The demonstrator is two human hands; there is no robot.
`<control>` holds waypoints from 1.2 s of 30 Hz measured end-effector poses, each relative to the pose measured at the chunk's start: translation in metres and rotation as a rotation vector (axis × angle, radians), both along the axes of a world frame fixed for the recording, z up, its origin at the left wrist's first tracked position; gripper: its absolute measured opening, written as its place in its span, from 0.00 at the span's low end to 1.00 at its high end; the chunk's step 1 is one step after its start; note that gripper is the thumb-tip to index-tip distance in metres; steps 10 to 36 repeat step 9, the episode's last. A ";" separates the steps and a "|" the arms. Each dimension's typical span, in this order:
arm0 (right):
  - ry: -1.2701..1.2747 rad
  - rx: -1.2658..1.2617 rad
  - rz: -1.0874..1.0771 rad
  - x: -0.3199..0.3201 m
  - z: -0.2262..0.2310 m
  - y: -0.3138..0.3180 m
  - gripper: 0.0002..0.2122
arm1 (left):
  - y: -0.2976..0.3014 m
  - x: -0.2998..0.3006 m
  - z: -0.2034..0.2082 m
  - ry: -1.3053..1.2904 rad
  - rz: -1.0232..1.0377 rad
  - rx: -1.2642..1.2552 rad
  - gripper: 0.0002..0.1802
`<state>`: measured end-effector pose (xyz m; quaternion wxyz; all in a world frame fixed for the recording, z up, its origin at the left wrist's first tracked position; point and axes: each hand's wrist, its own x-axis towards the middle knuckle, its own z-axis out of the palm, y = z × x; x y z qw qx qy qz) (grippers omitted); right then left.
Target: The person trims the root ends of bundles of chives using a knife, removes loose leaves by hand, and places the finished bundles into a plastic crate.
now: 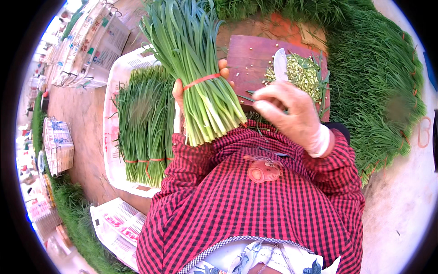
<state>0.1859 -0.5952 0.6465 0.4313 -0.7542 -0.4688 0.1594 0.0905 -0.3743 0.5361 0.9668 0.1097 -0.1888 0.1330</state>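
Note:
My left hand (178,90) is closed around a thick bunch of garlic chives (200,96), held up with the leaves away from me and the pale cut ends toward me. An orange-red band circles the bunch near my fingers. My right hand (292,112), with a white cuff at its wrist, hovers at the near edge of a reddish cutting board (246,55). Its fingers are bent, thumb and fingertips a little apart, and nothing shows between them. Just beyond it lies a knife (280,64); my hand hides its handle end. Chopped stem ends (303,80) cover the board's right side.
To the left stands a white plastic crate (109,132) with banded chive bunches (143,123) in it. Heaped chives (374,77) line the far and right sides. Stacked white crates (91,45) stand at the far left; another crate (116,223) sits at the lower left.

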 end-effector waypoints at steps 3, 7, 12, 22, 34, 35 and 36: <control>-0.001 -0.011 0.047 -0.018 0.008 0.026 0.10 | -0.011 0.000 0.001 0.122 0.112 0.110 0.51; 0.252 -0.076 0.116 -0.011 -0.016 0.026 0.09 | -0.014 -0.005 -0.004 0.133 0.128 0.085 0.49; 0.368 -0.030 0.120 -0.010 -0.024 0.024 0.10 | -0.016 -0.008 -0.004 0.183 0.171 0.118 0.48; 0.368 -0.030 0.120 -0.010 -0.024 0.024 0.10 | -0.016 -0.008 -0.004 0.183 0.171 0.118 0.48; 0.368 -0.030 0.120 -0.010 -0.024 0.024 0.10 | -0.016 -0.008 -0.004 0.183 0.171 0.118 0.48; 0.368 -0.030 0.120 -0.010 -0.024 0.024 0.10 | -0.016 -0.008 -0.004 0.183 0.171 0.118 0.48; 0.368 -0.030 0.120 -0.010 -0.024 0.024 0.10 | -0.016 -0.008 -0.004 0.183 0.171 0.118 0.48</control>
